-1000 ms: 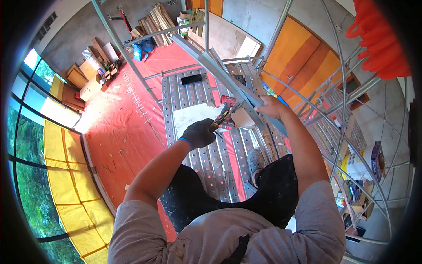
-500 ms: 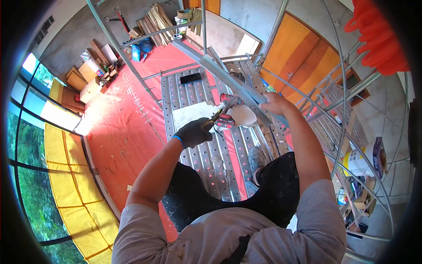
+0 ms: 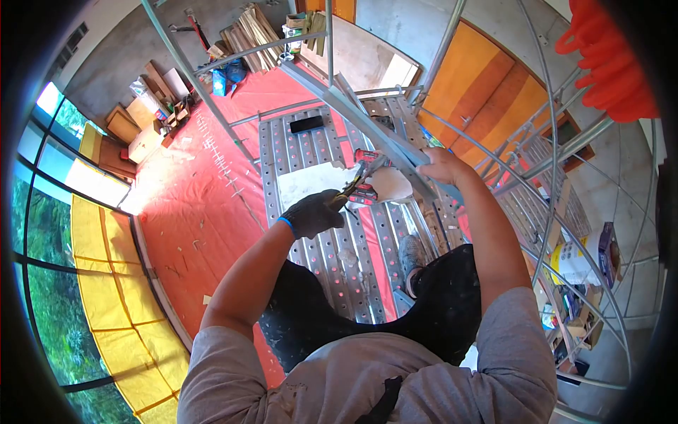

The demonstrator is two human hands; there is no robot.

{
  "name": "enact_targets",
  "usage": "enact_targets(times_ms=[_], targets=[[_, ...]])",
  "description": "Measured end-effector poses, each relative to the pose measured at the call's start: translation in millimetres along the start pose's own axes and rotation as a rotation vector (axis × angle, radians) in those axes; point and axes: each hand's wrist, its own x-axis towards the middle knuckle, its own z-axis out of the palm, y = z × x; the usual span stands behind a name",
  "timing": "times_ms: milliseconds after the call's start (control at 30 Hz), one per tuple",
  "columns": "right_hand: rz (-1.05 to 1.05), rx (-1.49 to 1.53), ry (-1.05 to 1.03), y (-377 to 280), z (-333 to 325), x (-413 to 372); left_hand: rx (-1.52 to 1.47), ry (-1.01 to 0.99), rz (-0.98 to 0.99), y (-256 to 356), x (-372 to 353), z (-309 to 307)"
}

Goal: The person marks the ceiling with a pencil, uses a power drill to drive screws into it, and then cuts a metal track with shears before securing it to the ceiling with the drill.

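My left hand (image 3: 316, 213), in a dark glove, is closed around the handles of a pair of tin snips (image 3: 359, 181). The blades of the snips point up and right, close to a long grey metal channel (image 3: 367, 127). My bare right hand (image 3: 445, 167) grips that channel near its close end, and the rest of it slants away toward the far left. Below the snips, a red and black cordless power tool (image 3: 363, 194) rests on a pale board (image 3: 311, 182), partly hidden by them. The board lies on the perforated metal scaffold deck (image 3: 332, 261).
Scaffold tubes (image 3: 185, 67) frame the deck at left, with looped wires (image 3: 549, 191) on the right. A black box-shaped object (image 3: 306, 124) lies farther up the deck. Red sheeting (image 3: 191, 247) covers the floor below. A red hanging object (image 3: 611, 60) fills the top right.
The tin snips have shifted very slightly with my left hand, their blades staying near the channel. My right hand keeps its grip in the same place.
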Motion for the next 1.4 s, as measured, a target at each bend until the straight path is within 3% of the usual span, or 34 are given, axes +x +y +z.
enact_targets(times_ms=[100,300,500,733,933,1000,1133,1233,1400], targets=[[-0.001,0.009,-0.004,-1,0,-2,0.031,0.033,0.072,-12,9,4],[0.015,0.025,-0.008,4,2,1,0.026,0.006,-0.026,3,0,2],[0.001,0.030,-0.019,-6,0,-4,0.058,0.069,0.082,-4,5,5],[-0.074,-0.006,-0.048,-7,7,1,0.074,0.046,0.042,-3,4,5],[0.118,0.139,-0.083,-34,-6,-12,0.190,0.163,0.153,-15,16,17],[0.002,0.091,-0.018,-19,-1,-7,0.207,0.197,0.181,-14,19,20],[-0.070,-0.027,-0.004,-3,2,-3,0.182,0.062,-0.004,23,0,17],[-0.082,-0.007,0.025,-2,5,-6,0.183,0.047,0.007,10,10,18],[-0.040,0.029,-0.006,-3,3,-8,0.312,0.197,0.106,-12,25,30]])
